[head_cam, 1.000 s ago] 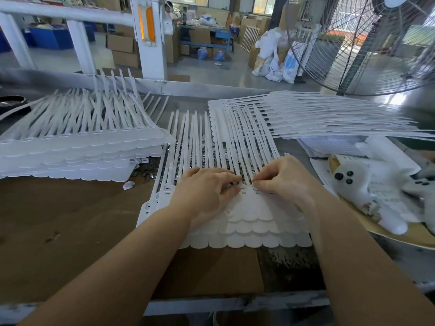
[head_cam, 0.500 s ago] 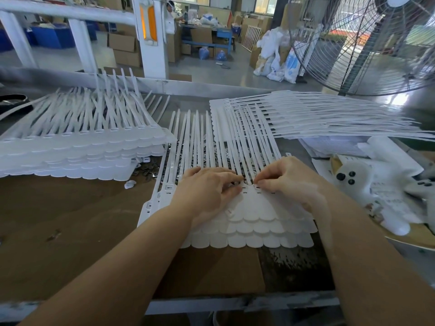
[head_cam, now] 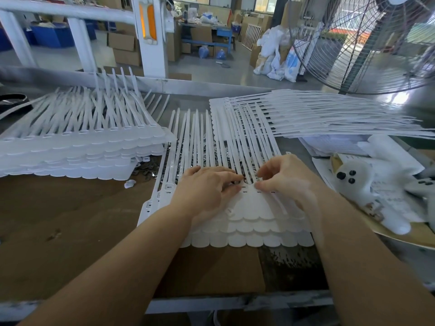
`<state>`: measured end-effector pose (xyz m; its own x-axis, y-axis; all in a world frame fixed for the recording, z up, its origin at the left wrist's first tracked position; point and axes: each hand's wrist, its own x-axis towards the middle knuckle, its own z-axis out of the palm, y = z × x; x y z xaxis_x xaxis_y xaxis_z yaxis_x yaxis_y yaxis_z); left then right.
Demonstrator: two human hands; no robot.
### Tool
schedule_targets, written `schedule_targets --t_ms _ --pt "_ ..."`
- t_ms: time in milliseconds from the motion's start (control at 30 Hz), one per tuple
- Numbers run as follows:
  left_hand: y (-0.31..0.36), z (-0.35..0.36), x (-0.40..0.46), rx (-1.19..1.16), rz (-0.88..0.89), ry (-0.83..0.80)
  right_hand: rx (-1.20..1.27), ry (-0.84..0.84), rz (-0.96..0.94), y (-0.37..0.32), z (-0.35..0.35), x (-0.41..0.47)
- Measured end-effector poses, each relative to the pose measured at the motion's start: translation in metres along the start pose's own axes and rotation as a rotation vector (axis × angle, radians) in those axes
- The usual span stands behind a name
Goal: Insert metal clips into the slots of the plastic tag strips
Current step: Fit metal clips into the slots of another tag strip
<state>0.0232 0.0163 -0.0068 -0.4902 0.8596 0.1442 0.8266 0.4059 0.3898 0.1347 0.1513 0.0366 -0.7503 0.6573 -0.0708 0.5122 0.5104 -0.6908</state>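
A brown cardboard sheet point(head_cam: 70, 220) covered the workbench, with a warehouse floor of boxes and a large wire fan point(head_cam: 367, 43) behind; the white tag strips point(head_cam: 249, 222) lay stacked at the centre, scalloped ends toward the person, their thin tails fanning away. The left hand point(head_cam: 207, 191) rested on the stack, fingers bent and tips pressed at the row of slots; the right hand point(head_cam: 284, 177) met it, fingertips pinched over a slot, though any clip there was too small to make out. Loose metal clips point(head_cam: 147, 169) lay just left of the stack, beside another pile of strips point(head_cam: 77, 147); more strips point(head_cam: 329, 114) fanned out at right.
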Motion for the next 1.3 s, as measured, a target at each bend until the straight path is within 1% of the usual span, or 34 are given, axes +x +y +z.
schedule_targets --t_ms 167,200,267,333,433,533,667,733,867,1000,1133,1300 --pt "-0.002 0.001 0.002 0.009 0.002 -0.007 0.006 0.141 -0.149 -0.002 0.011 -0.017" --pt "-0.002 0.002 0.002 0.012 0.007 -0.003 0.025 0.12 -0.185 -0.006 0.013 -0.021" --pt "-0.002 0.002 0.001 0.012 0.017 0.0 0.046 0.008 -0.245 -0.012 0.017 -0.032" --pt "-0.003 0.002 0.001 -0.001 0.017 0.004 0.011 -0.08 -0.279 -0.016 0.022 -0.041" --pt "-0.003 0.003 0.001 -0.01 0.006 0.01 -0.073 -0.071 -0.31 -0.019 0.03 -0.047" --pt "-0.002 0.003 0.001 0.0 0.012 0.017 -0.096 -0.074 -0.331 -0.02 0.034 -0.048" --pt "-0.002 0.003 0.0 0.008 0.017 0.025 -0.095 -0.115 -0.336 -0.02 0.034 -0.049" --pt "-0.002 0.003 0.0 0.002 0.013 0.02 -0.052 -0.1 -0.327 -0.018 0.03 -0.048" --pt "-0.002 0.002 0.002 0.011 0.008 -0.004 0.071 0.046 -0.229 -0.009 0.014 -0.039" --pt "-0.005 -0.001 0.001 0.007 0.007 -0.022 0.092 0.147 -0.138 0.004 -0.003 -0.029" --pt "-0.006 -0.003 -0.001 0.0 0.012 -0.026 0.053 0.139 -0.106 0.012 -0.012 -0.022" --pt "-0.006 -0.004 -0.002 -0.006 0.023 -0.016 0.005 0.086 -0.102 0.013 -0.015 -0.018"
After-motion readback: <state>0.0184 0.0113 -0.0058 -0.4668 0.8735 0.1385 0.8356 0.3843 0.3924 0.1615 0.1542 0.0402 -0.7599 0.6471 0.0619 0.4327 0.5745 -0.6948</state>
